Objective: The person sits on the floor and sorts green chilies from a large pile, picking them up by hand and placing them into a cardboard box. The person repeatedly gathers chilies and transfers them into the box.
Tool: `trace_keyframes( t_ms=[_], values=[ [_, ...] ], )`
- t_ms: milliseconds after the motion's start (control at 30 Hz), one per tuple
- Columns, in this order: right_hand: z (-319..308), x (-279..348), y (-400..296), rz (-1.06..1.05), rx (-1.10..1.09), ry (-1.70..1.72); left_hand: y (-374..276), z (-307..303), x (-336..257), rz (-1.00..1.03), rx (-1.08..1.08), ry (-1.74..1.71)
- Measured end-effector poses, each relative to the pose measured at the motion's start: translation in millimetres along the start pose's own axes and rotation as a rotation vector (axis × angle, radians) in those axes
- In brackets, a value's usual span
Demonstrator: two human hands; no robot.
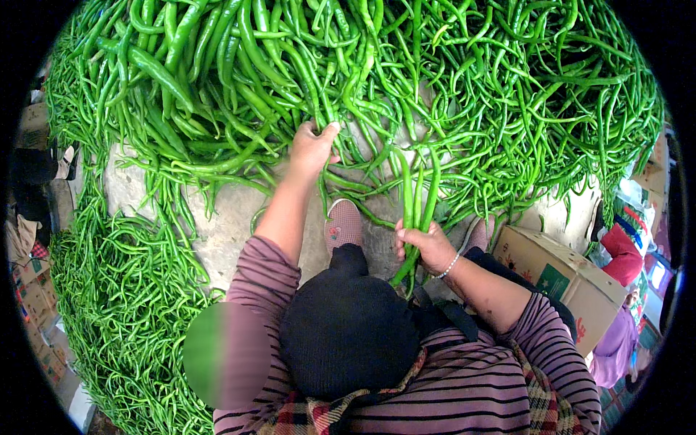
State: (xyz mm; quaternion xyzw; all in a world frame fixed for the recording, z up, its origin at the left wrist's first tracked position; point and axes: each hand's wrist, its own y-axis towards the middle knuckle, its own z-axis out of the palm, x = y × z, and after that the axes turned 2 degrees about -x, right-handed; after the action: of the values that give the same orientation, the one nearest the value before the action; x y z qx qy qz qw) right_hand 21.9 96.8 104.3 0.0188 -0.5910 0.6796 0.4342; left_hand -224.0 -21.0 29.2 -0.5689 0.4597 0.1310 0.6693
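Observation:
Several long green chili peppers (417, 198) stand out from my right hand (427, 247), which is closed around them near their lower ends. A beaded bracelet is on that wrist. Farther ahead and to the left, my left hand (315, 144) pinches a long green chili pepper (325, 103) at the near edge of the big pile (255, 60). How many peppers it grips is hidden by the fingers. Thicker peppers lie at the pile's left, and thinner ones (522, 119) spread to the right.
Pale concrete floor (217, 231) shows around my checked shoes (343, 223). Another heap of chili peppers (130, 315) lies at my left side. A cardboard box (565, 277) stands by my right leg. People in red (621, 253) and purple (617, 348) clothing are at the far right.

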Motion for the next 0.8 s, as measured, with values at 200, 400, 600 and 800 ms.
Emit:
trace_keyframes(
  t_ms=[200,400,600,800],
  values=[
    [-8,20,12,-0.156,-0.147,0.099,-29,-14,31,0.057,0.034,-0.161],
    [-5,21,18,-0.095,-0.084,0.104,-90,-33,12,0.031,0.218,-0.375],
    [8,27,26,-0.114,0.015,0.013,-93,-45,11,0.229,0.201,-0.005],
    [8,38,27,-0.144,0.017,-0.008,-27,-90,27,0.248,0.089,0.654]
  ],
)
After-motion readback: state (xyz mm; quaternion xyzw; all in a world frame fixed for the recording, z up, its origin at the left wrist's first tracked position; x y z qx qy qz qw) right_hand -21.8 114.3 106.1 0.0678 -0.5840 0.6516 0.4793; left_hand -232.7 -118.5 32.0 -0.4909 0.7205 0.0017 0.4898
